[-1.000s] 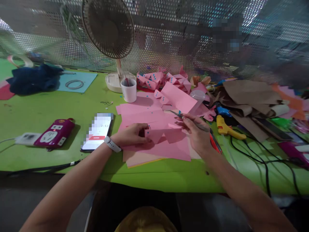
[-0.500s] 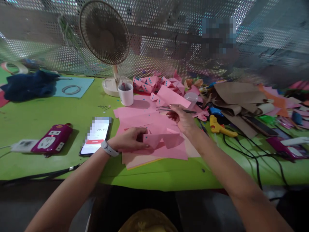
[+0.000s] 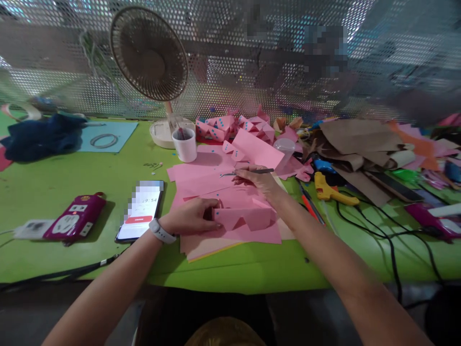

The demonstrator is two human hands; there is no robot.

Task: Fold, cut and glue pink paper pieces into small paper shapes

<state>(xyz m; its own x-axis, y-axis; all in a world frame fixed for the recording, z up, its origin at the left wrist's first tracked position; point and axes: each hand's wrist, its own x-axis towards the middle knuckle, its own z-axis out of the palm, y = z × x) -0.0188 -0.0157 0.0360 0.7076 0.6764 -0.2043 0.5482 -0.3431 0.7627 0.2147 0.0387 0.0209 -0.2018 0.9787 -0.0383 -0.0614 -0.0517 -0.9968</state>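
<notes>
My left hand [image 3: 192, 216] pinches the left end of a folded pink paper piece [image 3: 252, 218] with a zigzag lower edge. One small blue dot shows near that end. The piece is held over a stack of pink sheets [image 3: 201, 180]. Beyond it, my right hand [image 3: 254, 180] is closed around dark tweezers [image 3: 265, 171]. Their tips point left, just over the pink sheets, and I cannot make out whether anything is between them. A few small blue dots lie scattered on the sheets.
Behind the sheets stand a white cup [image 3: 186, 146], a fan [image 3: 149, 57] and a heap of dotted pink paper pieces [image 3: 219, 129]. A phone [image 3: 141, 216] and a purple power strip [image 3: 77, 218] lie left. To the right are a yellow glue gun [image 3: 331, 190], cables and brown paper [image 3: 360, 137].
My right hand and the tweezers have moved left and down, closer to the sheets. The folded pink paper stays in my left hand, its right part now level. The view has shifted slightly.
</notes>
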